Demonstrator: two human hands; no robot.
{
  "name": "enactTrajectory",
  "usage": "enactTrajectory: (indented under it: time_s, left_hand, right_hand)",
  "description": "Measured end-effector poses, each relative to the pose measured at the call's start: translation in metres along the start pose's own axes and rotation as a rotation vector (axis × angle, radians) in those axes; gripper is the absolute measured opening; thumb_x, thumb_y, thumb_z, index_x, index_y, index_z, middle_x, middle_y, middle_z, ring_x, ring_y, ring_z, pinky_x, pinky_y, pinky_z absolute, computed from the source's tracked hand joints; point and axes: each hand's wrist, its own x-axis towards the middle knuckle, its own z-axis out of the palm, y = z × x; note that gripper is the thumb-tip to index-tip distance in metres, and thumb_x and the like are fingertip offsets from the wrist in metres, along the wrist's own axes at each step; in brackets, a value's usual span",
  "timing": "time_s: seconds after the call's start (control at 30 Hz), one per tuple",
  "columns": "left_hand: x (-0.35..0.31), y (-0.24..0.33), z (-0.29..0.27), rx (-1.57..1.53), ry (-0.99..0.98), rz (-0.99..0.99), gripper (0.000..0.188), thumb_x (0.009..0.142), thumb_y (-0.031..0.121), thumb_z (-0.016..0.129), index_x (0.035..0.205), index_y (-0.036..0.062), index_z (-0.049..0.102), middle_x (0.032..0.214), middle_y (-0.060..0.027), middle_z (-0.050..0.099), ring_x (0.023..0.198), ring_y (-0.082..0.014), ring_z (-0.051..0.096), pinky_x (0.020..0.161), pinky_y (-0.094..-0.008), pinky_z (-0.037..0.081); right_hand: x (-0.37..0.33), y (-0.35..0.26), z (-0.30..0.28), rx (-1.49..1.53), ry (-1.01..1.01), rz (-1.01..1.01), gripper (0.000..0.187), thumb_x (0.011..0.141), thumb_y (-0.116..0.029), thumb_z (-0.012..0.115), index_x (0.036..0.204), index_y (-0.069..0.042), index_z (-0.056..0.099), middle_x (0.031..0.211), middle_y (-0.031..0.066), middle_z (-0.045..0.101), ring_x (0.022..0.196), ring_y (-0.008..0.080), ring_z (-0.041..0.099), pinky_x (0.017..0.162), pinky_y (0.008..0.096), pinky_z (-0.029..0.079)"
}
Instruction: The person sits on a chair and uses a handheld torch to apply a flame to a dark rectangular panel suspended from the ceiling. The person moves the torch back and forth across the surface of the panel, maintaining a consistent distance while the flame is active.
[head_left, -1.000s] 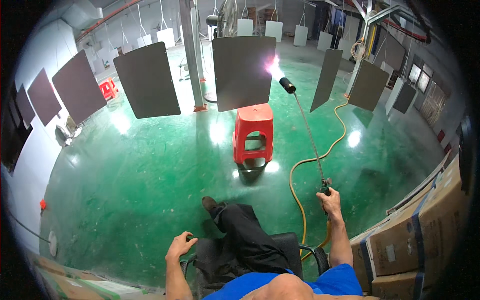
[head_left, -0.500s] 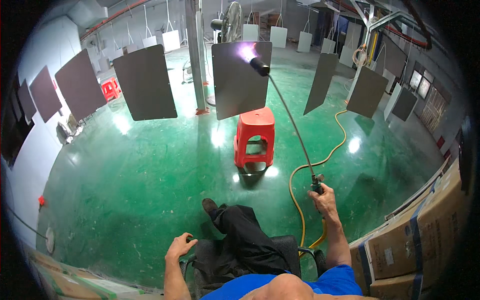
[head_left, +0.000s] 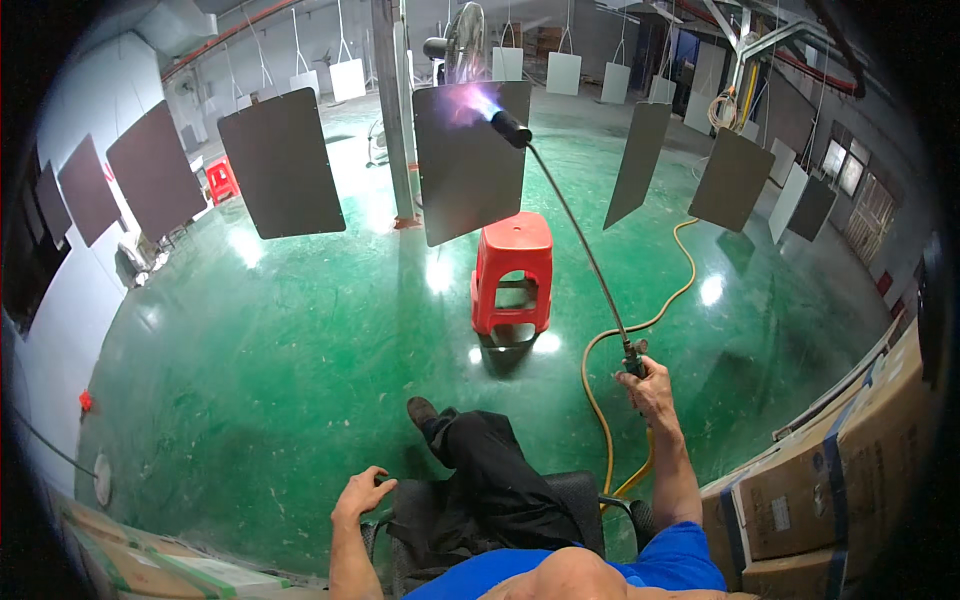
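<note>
My right hand [head_left: 652, 388] is wrapped round the handle of a long gas torch [head_left: 580, 235]. From its black nozzle a bluish-purple flame [head_left: 478, 102] plays over the upper part of a dark grey hanging panel [head_left: 470, 175]. A yellow hose [head_left: 599, 410] runs from near the handle across the floor. Down by the chair's left armrest, my left hand [head_left: 365, 492] holds nothing, its thumb and fingers apart.
A red plastic stool [head_left: 514, 270] stands in front of the heated panel. More grey panels [head_left: 280, 165] hang in a curved row to both sides. Beside them rise a steel post [head_left: 393, 120] and a large fan [head_left: 466, 45]. Cardboard boxes [head_left: 790, 500] are stacked close on my right.
The torch nozzle and flame have shifted slightly left across the panel. That panel has swung a little and tilts differently. My left hand stays where it was.
</note>
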Motion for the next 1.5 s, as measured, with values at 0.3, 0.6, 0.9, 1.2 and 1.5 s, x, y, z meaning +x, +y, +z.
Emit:
enactTrajectory:
  time_s: [0.3,0.6,0.9,1.2,1.5]
  left_hand:
    - [0.012,-0.016,0.005,0.033,0.028,0.078,0.051,0.086,0.039,0.068,0.122,0.0041,0.061,0.101,-0.0178,0.07,0.09,-0.0279,0.068,0.081,-0.0394,0.052]
    - [0.015,-0.017,0.007,0.044,0.022,0.069,0.051,0.086,0.041,0.067,0.121,0.0042,0.061,0.105,-0.0192,0.069,0.095,-0.03,0.067,0.084,-0.0401,0.052]
    - [0.014,-0.016,0.007,-0.004,-0.003,0.059,0.051,0.087,0.041,0.067,0.121,0.0037,0.061,0.105,-0.0194,0.069,0.097,-0.0311,0.067,0.085,-0.0404,0.051]
    - [0.013,-0.016,0.007,0.025,0.009,0.078,0.051,0.087,0.041,0.067,0.121,0.0036,0.061,0.108,-0.0202,0.069,0.099,-0.0318,0.067,0.086,-0.0405,0.051]
    - [0.016,-0.021,0.004,0.022,-0.006,0.07,0.055,0.087,0.045,0.067,0.123,0.0049,0.061,0.112,-0.0199,0.067,0.102,-0.0321,0.065,0.087,-0.0421,0.051]
  right_hand:
    - [0.016,0.021,-0.012,0.001,0.013,0.055,0.018,0.08,-0.013,0.073,0.088,-0.005,0.06,0.058,-0.0042,0.049,0.045,0.0066,0.046,0.041,0.0251,0.036]
    - [0.006,0.066,-0.001,-0.021,-0.074,0.099,0.017,0.079,-0.012,0.073,0.081,-0.006,0.058,0.059,-0.0039,0.049,0.047,0.0066,0.044,0.041,0.026,0.035]
    - [-0.015,0.063,0.014,-0.171,-0.187,0.149,0.021,0.076,-0.017,0.074,0.079,-0.001,0.061,0.061,-0.0009,0.053,0.056,0.0097,0.047,0.052,0.0298,0.039]
    - [-0.016,0.036,0.035,-0.091,-0.171,0.05,0.024,0.075,-0.02,0.073,0.081,-0.001,0.06,0.063,-0.0009,0.052,0.058,0.0103,0.047,0.054,0.0302,0.039]
    - [-0.01,-0.015,0.052,-0.059,-0.188,-0.03,0.026,0.076,-0.02,0.074,0.087,0.0,0.062,0.067,-0.0009,0.052,0.065,0.0107,0.047,0.061,0.0285,0.041]
